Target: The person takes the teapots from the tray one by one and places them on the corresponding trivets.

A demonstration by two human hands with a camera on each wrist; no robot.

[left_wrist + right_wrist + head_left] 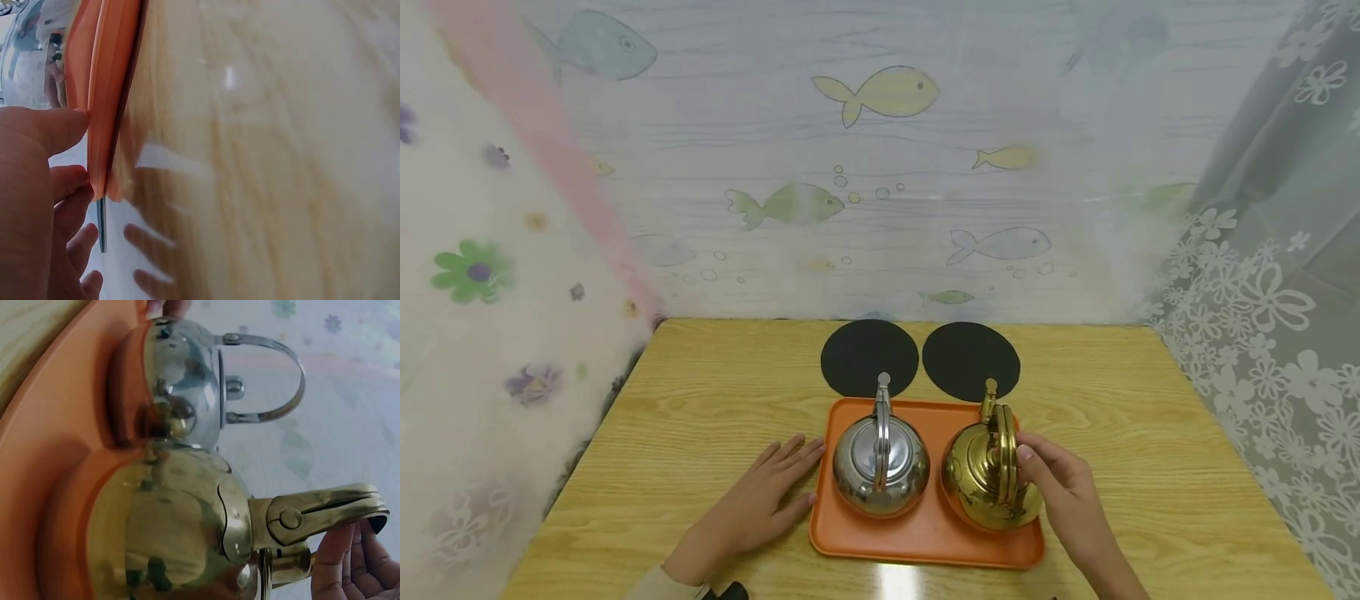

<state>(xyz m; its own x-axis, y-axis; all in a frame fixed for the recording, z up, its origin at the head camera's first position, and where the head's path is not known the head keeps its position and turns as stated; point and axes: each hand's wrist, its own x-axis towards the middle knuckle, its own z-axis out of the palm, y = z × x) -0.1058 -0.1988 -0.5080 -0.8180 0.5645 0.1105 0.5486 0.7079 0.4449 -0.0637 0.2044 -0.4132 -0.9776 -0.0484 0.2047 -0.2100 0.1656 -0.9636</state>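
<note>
On the orange rectangular tray's [917,546] right, the right hand [1070,493] pinched the round gold metal kettle [973,492] by its handle [1003,429]; the left hand [767,504], fingers extended, touched the tray's left edge, perhaps steadying it.

A pale backcloth [902,150], showing printed fish [897,92], is hanging across the upper frame. At left, a side cloth [467,342] is bearing coloured flowers [471,272], with a pink band [542,133] slanting down from the upper left. At right, what seems a sheer grey curtain [1262,192] is carrying white blossoms [1315,382]. A wood-grain table [1150,433] is filling the lower frame, light [898,581] glaring at bottom centre.
</note>
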